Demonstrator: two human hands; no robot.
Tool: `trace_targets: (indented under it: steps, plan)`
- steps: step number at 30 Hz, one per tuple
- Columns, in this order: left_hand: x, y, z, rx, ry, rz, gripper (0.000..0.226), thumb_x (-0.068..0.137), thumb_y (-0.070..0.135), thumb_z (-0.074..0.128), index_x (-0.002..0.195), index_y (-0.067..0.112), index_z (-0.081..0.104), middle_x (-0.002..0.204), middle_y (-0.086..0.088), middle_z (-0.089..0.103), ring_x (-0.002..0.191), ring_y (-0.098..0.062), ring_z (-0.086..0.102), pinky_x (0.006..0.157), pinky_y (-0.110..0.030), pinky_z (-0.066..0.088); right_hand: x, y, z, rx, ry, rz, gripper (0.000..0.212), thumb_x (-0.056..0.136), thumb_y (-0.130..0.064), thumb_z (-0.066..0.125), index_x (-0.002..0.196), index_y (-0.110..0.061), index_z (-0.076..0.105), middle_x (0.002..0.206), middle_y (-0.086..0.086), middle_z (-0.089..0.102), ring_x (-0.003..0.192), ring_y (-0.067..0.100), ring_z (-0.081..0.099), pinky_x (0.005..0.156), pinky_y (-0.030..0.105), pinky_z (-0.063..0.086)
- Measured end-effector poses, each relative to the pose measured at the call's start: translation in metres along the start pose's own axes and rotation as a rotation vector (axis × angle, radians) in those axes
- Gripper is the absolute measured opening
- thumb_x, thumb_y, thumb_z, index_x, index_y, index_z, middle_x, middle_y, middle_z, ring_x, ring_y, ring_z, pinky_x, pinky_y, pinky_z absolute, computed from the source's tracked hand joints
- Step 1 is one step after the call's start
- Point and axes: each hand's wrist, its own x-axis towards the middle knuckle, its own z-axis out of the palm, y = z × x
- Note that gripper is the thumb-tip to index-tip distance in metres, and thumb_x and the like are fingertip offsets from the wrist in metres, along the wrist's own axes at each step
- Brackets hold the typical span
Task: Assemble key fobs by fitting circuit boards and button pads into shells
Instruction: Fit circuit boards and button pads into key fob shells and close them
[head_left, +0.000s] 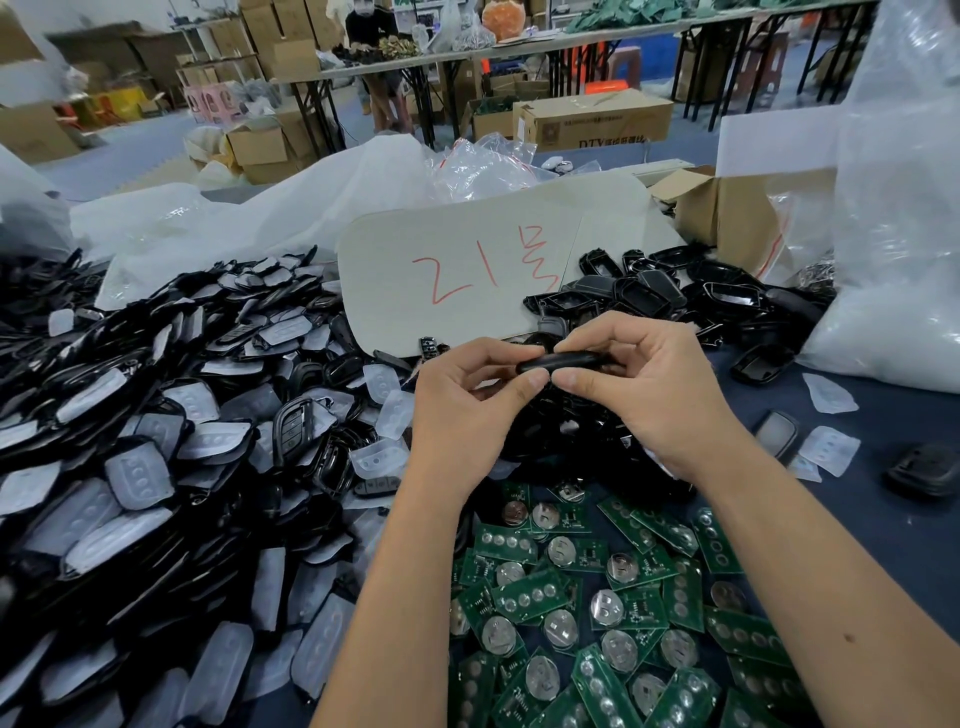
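Item — one black key fob shell (563, 360), which we pinch edge-on between left hand (467, 400) and right hand (641, 384), held above the heap of green circuit boards (597, 597) — loose shells with button pads (156, 467) piled left of them.

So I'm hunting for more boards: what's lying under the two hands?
Under the left hand and right hand, which pinch a black fob shell, lies a dark heap of shells. Green circuit boards lie nearer. The wrists hide anything else.
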Motion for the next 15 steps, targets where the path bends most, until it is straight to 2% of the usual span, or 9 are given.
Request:
trace_targets:
  steps: [3,6,12,15]
  plan:
    - [0.0001,-0.0018,0.0013,0.106,0.021,0.008,0.015,0.084,0.006,0.083,0.094,0.017,0.079,0.093,0.004,0.079,0.091,-0.010,0.075,0.079,-0.023,0.059,0.0000,0.0029,-0.0009,-0.019,-0.006,0.008,0.026,0.072,-0.033,0.086,0.098,-0.028,0.079,0.095,0.003,0.079,0.090,0.020,0.076,0.086,0.040,0.060]
    - [0.0004,-0.0015,0.0016,0.124,0.044,-0.003,0.015,0.084,0.006,0.083,0.094,0.017,0.080,0.091,0.004,0.079,0.090,-0.009,0.075,0.080,-0.025,0.060,0.0008,0.0036,-0.0020,-0.019,-0.020,0.001,0.025,0.077,-0.033,0.083,0.101,-0.027,0.079,0.098,0.004,0.079,0.093,0.022,0.075,0.088,0.042,0.060]
    - [0.0009,-0.0037,0.0011,0.169,0.046,-0.019,0.015,0.084,0.007,0.082,0.095,0.017,0.080,0.090,0.005,0.079,0.089,-0.011,0.075,0.083,-0.029,0.060,0.0018,0.0011,-0.0014,-0.197,-0.012,-0.067,0.016,0.084,-0.024,0.081,0.097,-0.032,0.078,0.097,-0.008,0.076,0.094,0.012,0.073,0.080,0.027,0.057]
    - [0.0012,-0.0045,0.0007,0.187,0.044,-0.017,0.015,0.084,0.009,0.083,0.093,0.021,0.079,0.088,0.006,0.079,0.088,-0.011,0.075,0.084,-0.034,0.061,0.0015,0.0015,-0.0020,-0.181,-0.016,-0.043,0.016,0.088,-0.019,0.080,0.098,-0.031,0.078,0.097,-0.006,0.077,0.093,0.013,0.074,0.083,0.033,0.059]
